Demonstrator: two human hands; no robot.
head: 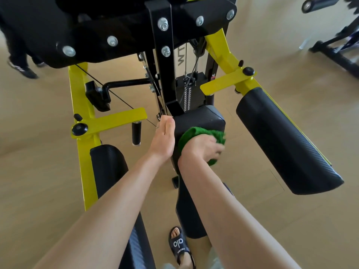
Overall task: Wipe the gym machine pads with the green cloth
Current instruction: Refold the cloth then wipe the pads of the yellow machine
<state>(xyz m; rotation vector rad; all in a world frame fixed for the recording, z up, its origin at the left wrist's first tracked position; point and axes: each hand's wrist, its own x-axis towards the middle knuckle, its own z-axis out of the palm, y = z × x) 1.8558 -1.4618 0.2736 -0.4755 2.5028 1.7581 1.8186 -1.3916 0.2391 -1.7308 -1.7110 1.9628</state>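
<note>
Fingers of the right hand [202, 147] curl over the bunched green cloth [202, 133], pressing it onto the centre pad [200, 118] at mid-frame; soft and light, it should bunch easily under the palm. Left hand [165, 136] lies flat, straight-fingered, against the pad's left side.

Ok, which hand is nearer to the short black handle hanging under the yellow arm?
Left. The left hand rests against the centre pad's side, just beside the black handle; the right hand presses the green cloth beyond it.
</note>
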